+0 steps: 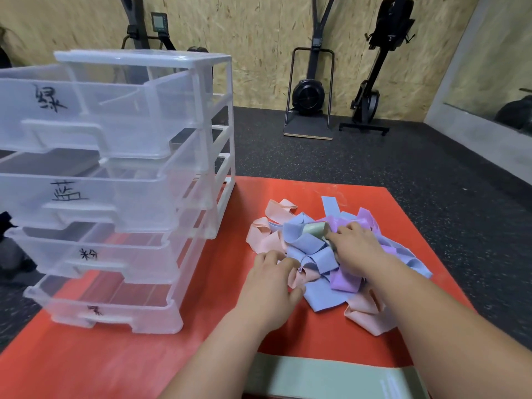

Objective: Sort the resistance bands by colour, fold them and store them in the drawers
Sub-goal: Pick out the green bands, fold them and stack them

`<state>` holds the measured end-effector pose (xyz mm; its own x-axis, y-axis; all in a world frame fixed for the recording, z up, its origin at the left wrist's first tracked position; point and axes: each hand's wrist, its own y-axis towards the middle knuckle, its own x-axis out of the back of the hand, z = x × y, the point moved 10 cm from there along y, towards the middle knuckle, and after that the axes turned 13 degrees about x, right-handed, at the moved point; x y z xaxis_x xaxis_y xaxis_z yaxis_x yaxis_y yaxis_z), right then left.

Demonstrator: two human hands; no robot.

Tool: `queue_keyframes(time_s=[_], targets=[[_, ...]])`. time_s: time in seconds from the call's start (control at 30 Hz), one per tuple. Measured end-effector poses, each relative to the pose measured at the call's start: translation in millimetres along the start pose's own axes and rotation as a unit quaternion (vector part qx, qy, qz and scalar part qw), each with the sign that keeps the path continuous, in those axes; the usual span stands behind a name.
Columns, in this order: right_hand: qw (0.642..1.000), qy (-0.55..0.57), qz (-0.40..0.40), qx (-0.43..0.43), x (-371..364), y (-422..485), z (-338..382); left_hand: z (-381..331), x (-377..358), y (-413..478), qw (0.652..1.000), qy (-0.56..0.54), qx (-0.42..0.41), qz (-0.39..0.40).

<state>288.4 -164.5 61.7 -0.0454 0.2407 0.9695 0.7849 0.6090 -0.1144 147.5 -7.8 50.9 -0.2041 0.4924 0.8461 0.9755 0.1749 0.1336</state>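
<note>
Elastic fabric, looks light, floppy, tangle-prone | bands (311, 254) heaped on mat (172, 355) beside drawers (115, 197) | my right hand (357, 249) pinches green band (313, 229) atop | left hand (273, 275) on heap edge, grip unclear | I'd take flat mid-span, pull slowly

Red mat (115, 367) is lying under the fingers (276, 257). Black speckled floor (316, 159) is running on beyond them to a chipboard wall (244, 30). Framed-base machine (309, 93) and upright machine (371, 93) are standing far ahead of the fingers, at that wall. Mirror (495, 67) is sitting well off to their right.
</note>
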Motion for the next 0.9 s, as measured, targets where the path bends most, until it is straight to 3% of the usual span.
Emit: queue_keyframes(time_s=[0.1,0.33,0.5,0.67,0.77,0.9], targets=[[1.000,0.002,-0.004,0.004,5,4,-4,8,-3,4,1.000,-0.002,0.017,0.017],[0.987,0.067,-0.143,-0.020,85,-6,-41,7,3,8,0.999,-0.011,0.031,0.029],[0.959,0.126,-0.250,-0.037,176,-38,-66,-5,18,1,0.999,-0.038,0.020,0.011],[0.904,0.153,-0.399,-0.012,254,-91,-71,-22,30,-13,0.998,-0.064,-0.006,-0.006],[0.880,0.220,-0.422,-0.010,253,-118,-63,-30,35,-22,0.996,-0.085,-0.016,-0.017],[0.888,0.260,-0.377,-0.050,186,-133,-49,-37,33,-35,0.996,-0.088,-0.023,-0.009]])
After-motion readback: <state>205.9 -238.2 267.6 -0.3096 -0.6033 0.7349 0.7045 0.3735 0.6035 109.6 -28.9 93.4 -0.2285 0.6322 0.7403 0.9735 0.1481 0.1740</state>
